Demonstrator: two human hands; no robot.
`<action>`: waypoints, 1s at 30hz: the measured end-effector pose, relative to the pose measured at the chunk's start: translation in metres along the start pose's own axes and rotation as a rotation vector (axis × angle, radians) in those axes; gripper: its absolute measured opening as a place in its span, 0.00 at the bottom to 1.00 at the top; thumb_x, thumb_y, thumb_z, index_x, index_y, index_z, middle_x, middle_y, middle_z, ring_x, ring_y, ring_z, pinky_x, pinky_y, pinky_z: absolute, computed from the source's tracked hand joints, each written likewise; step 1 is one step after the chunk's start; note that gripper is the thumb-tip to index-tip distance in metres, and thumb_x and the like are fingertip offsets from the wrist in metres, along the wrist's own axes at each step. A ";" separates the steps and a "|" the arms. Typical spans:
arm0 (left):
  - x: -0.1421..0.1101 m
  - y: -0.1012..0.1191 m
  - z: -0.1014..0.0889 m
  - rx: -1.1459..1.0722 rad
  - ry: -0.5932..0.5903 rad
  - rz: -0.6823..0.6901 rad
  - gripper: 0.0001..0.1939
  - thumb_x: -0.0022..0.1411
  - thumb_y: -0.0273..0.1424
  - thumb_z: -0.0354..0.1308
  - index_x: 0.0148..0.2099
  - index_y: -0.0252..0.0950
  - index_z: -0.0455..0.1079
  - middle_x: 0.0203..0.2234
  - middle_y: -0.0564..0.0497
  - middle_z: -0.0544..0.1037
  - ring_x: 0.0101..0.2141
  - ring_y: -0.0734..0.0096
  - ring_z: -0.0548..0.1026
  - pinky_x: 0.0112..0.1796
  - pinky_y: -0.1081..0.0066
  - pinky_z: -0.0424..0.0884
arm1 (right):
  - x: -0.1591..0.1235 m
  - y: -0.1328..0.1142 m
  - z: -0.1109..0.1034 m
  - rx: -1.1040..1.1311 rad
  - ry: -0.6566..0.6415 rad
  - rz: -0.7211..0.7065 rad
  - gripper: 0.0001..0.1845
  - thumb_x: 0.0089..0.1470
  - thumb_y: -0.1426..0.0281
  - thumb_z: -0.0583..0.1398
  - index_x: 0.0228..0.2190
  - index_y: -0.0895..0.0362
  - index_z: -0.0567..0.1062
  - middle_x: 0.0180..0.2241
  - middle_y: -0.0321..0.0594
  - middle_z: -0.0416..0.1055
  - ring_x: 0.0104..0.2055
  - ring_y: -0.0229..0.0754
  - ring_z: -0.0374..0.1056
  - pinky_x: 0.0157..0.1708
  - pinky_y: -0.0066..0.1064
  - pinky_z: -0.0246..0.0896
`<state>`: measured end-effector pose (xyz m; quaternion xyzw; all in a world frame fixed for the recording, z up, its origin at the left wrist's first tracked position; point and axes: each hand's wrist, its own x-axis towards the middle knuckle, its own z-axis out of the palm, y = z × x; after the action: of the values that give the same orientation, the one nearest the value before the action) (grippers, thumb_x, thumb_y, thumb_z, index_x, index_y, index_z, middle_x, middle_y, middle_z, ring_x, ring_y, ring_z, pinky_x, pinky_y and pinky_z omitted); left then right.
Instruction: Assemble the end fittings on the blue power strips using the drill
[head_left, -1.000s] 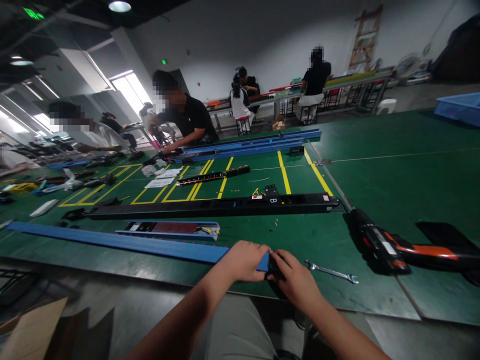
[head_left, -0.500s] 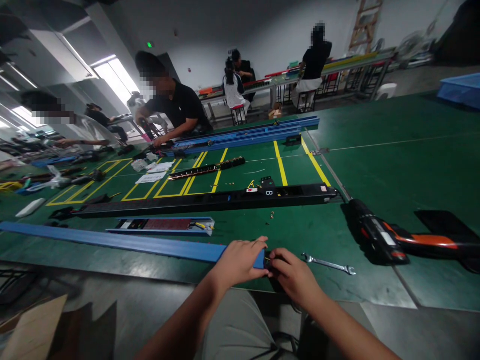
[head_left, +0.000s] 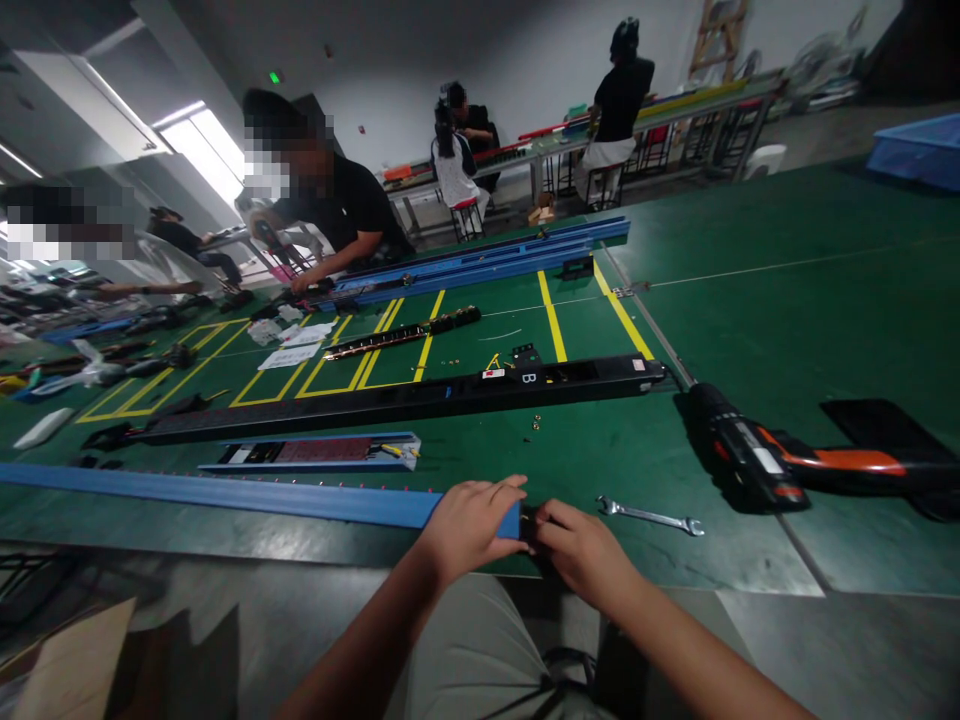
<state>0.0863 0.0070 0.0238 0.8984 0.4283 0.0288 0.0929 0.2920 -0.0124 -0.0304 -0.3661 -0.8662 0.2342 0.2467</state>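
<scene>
A long blue rail point(head_left: 315, 502) lies along the near edge of the green table. Over its right end my left hand point(head_left: 471, 522) is wrapped, gripping it from above. A small dark piece point(head_left: 528, 524) shows at that end, between the two hands. My right hand point(head_left: 574, 535) is pinched at this dark piece; what exactly its fingertips hold is hidden. To the right of that hand lies an open-ended wrench point(head_left: 651, 516). Behind the rail are a short blue channel point(head_left: 315, 452) with electronics inside and a long black housing point(head_left: 405, 402) marked B.
A cordless drill point(head_left: 750, 450) with a long bit lies on the right. Small brass nuts point(head_left: 536, 423) sit behind my hands. Yellow tape point(head_left: 551, 315) marks the table, where a slim dark strip point(head_left: 405, 338) lies. Across it a person in black point(head_left: 352, 215) works at more blue rails point(head_left: 480, 265).
The view has shifted slightly, so things sit a little further left and up. Both hands keep their places at the rail's right end, with only small finger movement.
</scene>
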 end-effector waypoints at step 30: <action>-0.017 0.005 0.050 0.308 0.466 0.145 0.21 0.58 0.35 0.61 0.52 0.32 0.66 0.35 0.46 0.76 0.51 0.54 0.69 0.50 0.55 0.65 | -0.018 0.024 -0.054 0.078 -0.155 0.078 0.13 0.56 0.74 0.53 0.41 0.55 0.73 0.37 0.40 0.68 0.37 0.37 0.65 0.37 0.27 0.59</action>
<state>0.0864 -0.0161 -0.0238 0.8993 0.3723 0.1756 -0.1478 0.3480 0.0011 -0.0071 -0.3707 -0.8579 0.3047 0.1837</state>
